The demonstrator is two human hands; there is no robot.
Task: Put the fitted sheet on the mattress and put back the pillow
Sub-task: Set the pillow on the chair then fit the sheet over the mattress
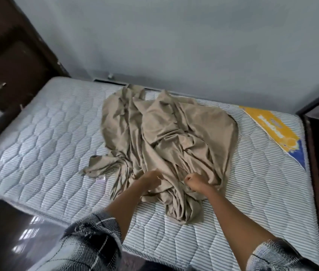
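Looking down from the head camera, the beige fitted sheet lies in a crumpled heap on the middle of the bare quilted mattress, reaching toward the wall side. The left hand and right hand meet its near edge, each grip closed on a bunch of fabric. This looks like the untangling step. Next, I judge, the cloth needs spreading and an elastic corner found for a mattress corner. No pillow shows.
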